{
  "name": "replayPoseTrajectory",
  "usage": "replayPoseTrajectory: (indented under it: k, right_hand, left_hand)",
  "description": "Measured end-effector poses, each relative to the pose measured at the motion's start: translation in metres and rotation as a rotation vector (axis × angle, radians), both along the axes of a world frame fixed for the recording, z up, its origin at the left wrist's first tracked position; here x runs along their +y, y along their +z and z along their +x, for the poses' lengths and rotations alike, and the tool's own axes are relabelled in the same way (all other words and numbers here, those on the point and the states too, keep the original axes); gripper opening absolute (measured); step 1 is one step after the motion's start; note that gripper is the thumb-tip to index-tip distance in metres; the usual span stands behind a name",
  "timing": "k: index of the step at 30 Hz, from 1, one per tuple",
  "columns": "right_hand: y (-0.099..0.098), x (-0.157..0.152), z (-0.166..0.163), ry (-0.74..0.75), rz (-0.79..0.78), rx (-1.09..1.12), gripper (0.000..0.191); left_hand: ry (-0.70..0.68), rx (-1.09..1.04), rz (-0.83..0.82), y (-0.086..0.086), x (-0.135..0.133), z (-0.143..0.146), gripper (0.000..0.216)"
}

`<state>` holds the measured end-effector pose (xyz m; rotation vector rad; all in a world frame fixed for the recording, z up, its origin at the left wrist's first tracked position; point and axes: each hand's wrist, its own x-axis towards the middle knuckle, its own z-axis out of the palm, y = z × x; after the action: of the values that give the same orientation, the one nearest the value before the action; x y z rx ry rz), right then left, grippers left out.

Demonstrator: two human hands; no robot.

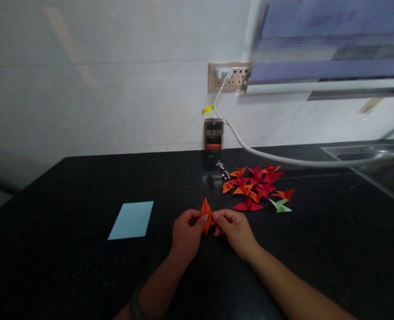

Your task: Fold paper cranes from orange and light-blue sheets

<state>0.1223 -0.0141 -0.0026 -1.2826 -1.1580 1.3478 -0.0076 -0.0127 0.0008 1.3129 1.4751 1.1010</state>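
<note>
A piece of folded orange origami paper (206, 208), diamond-shaped and narrow, is held upright between my two hands over the black countertop (83, 280). My left hand (187, 231) pinches its left side, the thumb lying across its front. At its right edge, my right hand (235, 229) has thumb and forefinger closed on the paper. Both hands partly cover the lower folds. A light blue square sheet (132, 221) lies flat to the left of my left hand.
Several red and orange origami cranes (255, 182) and a light green one (280, 206) lie to the right. A phone (213, 135) leans on the wall, with a beaded strap (223, 170) before it. A white cable (283, 160) hangs from the socket (228, 77) across the right, near a sink (383, 178).
</note>
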Motion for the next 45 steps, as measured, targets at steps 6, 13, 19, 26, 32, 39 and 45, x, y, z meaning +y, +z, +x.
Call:
replayPoseTrajectory:
  k: [6,13,19,26,32,39,45]
  right_hand:
    - [-0.006,0.0,-0.001,0.027,-0.018,-0.012,0.024]
    - [-0.008,-0.004,0.003,0.082,0.146,-0.201,0.019]
    - [-0.01,-0.001,0.003,-0.035,0.165,-0.292,0.017]
    - [-0.016,0.001,0.003,-0.036,0.213,-0.343,0.015]
    - [-0.014,0.001,0.004,-0.051,0.224,-0.296,0.011]
    - [-0.011,0.002,0.002,-0.107,0.128,-0.164,0.014]
    - [-0.005,0.005,0.001,-0.096,-0.098,0.038,0.021]
  left_hand:
    - [-0.017,-0.017,-0.019,-0.004,0.0,0.0,0.018]
    - [-0.079,-0.137,-0.039,-0.002,-0.001,0.002,0.017]
    - [-0.004,-0.139,-0.037,-0.002,0.002,0.001,0.022]
    - [-0.004,-0.081,-0.071,-0.004,0.006,-0.002,0.017]
    - [-0.063,-0.113,-0.115,-0.008,0.006,-0.002,0.017]
    - [-0.094,-0.032,-0.046,-0.007,0.005,-0.001,0.012]
    - [-0.077,0.101,0.022,0.0,0.002,0.0,0.009]
